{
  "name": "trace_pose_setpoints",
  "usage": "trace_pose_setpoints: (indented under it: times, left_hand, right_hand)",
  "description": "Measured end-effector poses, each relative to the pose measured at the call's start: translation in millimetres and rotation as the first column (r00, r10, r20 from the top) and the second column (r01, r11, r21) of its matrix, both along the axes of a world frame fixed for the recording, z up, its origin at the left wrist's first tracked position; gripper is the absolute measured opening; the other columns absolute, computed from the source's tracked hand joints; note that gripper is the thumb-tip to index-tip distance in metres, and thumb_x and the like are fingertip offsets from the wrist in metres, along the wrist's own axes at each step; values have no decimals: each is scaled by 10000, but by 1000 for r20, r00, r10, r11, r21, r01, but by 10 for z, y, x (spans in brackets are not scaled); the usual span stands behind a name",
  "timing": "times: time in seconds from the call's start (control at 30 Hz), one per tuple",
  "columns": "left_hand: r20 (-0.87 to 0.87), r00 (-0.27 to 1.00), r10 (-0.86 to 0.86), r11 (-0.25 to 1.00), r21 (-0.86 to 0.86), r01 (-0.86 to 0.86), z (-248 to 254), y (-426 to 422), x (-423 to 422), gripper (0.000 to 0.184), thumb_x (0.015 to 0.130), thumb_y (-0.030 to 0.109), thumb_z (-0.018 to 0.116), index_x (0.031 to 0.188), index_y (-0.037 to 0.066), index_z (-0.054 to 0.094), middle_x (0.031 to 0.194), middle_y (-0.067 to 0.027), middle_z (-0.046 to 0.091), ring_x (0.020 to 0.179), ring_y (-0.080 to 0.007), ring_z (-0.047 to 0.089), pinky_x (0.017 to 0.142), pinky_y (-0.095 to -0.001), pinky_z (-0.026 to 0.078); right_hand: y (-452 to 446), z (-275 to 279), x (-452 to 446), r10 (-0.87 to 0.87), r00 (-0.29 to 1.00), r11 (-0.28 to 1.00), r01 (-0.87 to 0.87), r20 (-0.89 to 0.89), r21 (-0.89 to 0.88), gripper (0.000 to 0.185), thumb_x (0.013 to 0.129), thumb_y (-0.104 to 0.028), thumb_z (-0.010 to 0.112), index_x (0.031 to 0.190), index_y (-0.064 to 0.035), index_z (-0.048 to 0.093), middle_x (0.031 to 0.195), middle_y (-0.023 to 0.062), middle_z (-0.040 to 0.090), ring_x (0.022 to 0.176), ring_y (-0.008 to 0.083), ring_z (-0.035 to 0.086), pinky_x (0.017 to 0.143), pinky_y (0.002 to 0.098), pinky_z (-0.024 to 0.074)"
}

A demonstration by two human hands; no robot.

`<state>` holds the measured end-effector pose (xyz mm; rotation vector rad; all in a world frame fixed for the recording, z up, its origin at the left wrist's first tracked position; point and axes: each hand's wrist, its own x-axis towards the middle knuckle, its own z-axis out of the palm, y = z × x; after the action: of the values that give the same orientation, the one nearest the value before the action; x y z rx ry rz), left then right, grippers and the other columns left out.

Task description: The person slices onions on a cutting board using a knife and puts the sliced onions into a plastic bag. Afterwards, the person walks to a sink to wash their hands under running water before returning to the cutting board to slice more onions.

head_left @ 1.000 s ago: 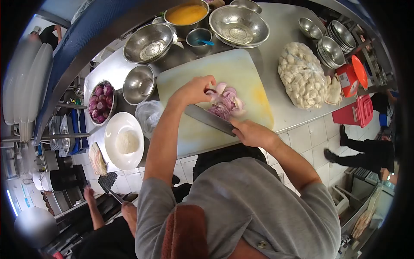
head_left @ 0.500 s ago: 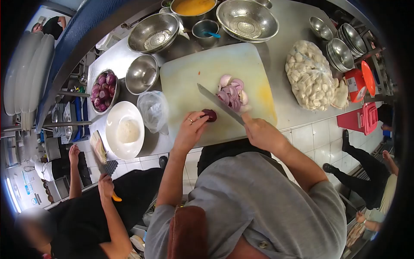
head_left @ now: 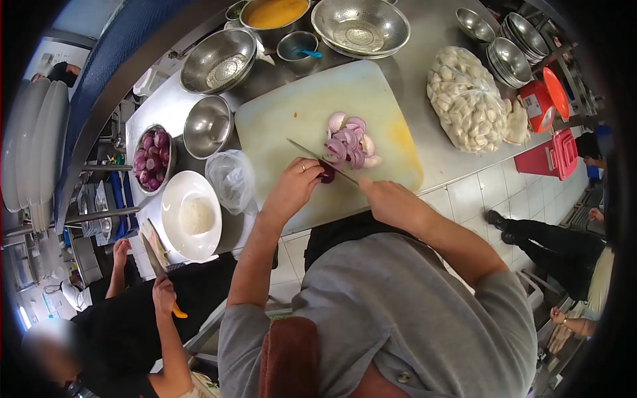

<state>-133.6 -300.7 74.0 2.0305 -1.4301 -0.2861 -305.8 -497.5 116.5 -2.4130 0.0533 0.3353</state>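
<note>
Left hand [head_left: 288, 190], over cutting board's [head_left: 282, 123] near-left part: fingers bent, pinning red onion [head_left: 326, 175]. Onion lies at board's near middle, between hands. Knife [head_left: 307, 152], clear of onion 0.5 s ago, now crosses it. Right hand [head_left: 393, 203], board's near edge: fist closed round knife handle.

Bare-handed worker, worn items: one slim ring [head_left: 304, 168], pale and metallic, is encircling a finger at the grip of the left hand [head_left: 290, 192]. One grey shirt [head_left: 398, 318] is covering the torso well behind both grips, its short sleeves [head_left: 507, 298] ending above the elbows, one small round button [head_left: 403, 377] showing near the neckline. One reddish-brown cloth [head_left: 288, 358] is overlying the shirt behind the left grip. One black lower garment [head_left: 338, 232] is showing beyond the hem, nearer the grips.
</note>
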Motion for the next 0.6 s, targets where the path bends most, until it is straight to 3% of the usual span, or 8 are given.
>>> trace_pose_setpoints:
  times: [0.03, 0.07, 0.17, 0.23, 0.33, 0.43, 0.6]
  left_hand:
    - [-2, 1000, 9, 1000, -3, -9, 8, 14, -3, 217, 814, 34, 723, 1027, 18, 684, 1061, -106, 677, 1017, -301, 625, 898, -392, 518]
    - [3, 1000, 10, 1000, -1, -10, 7, 24, -1, 217, 814, 34, 723, 1027, 18, 684, 1061, -106, 677, 1017, -301, 625, 898, -392, 518]
    - [3, 1000, 2, 1000, -6, -2, -20, 18, 10, 220, 814, 30, 722, 1029, 19, 682, 1059, -103, 677, 1014, -300, 626, 890, -388, 522]
    - [3, 1000, 8, 1000, -18, -8, -41, 27, 10, 224, 811, 28, 724, 1031, 22, 682, 1056, -101, 677, 1012, -300, 627, 886, -387, 523]
    - [-21, 1000, 8, 1000, -3, -8, -32, 44, 8, 194, 816, 33, 705, 1005, 3, 678, 1072, -102, 673, 1042, -292, 613, 912, -380, 522]
    - [4, 1000, -2, 1000, -13, 2, -37, 34, 19, 196, 813, 29, 707, 1004, -1, 675, 1063, -107, 673, 1037, -297, 615, 909, -384, 523]
    - [-26, 999, 22, 999, -34, -23, -15, 38, -6, 191, 811, 27, 707, 997, -6, 674, 1053, -111, 676, 1033, -300, 616, 909, -385, 522]
  right_hand:
    - [35, -70, 59, 2, 993, 1000, -4, 114, 10, 264, 848, 33, 492, 1104, 17, 428, 788, 275, 630, 774, 482, 631, 713, 560, 492]
    - [40, -73, 32, 4, 993, 1000, -5, 119, 11, 264, 848, 33, 492, 1104, 17, 428, 788, 275, 630, 774, 482, 631, 713, 560, 492]
    - [72, 132, -37, 0, 993, 999, 6, 121, -49, 263, 845, 36, 490, 1100, 13, 432, 759, 265, 630, 757, 483, 633, 690, 553, 494]
    - [91, 164, -49, -34, 999, 999, 34, -21, -28, 251, 845, 30, 498, 1086, 16, 431, 746, 260, 629, 752, 482, 633, 683, 548, 496]
    - [140, -109, 164, -16, 998, 998, 20, 68, -52, 235, 846, 31, 503, 1069, 20, 431, 754, 264, 630, 756, 479, 638, 689, 551, 497]
    - [132, 116, 102, -19, 997, 999, 22, 71, -39, 222, 845, 34, 503, 1055, 20, 432, 731, 261, 625, 743, 480, 637, 686, 555, 496]
    - [187, -94, 166, -39, 998, 997, 42, 49, -61, 222, 845, 39, 497, 1056, 22, 429, 722, 265, 620, 757, 482, 638, 683, 550, 495]
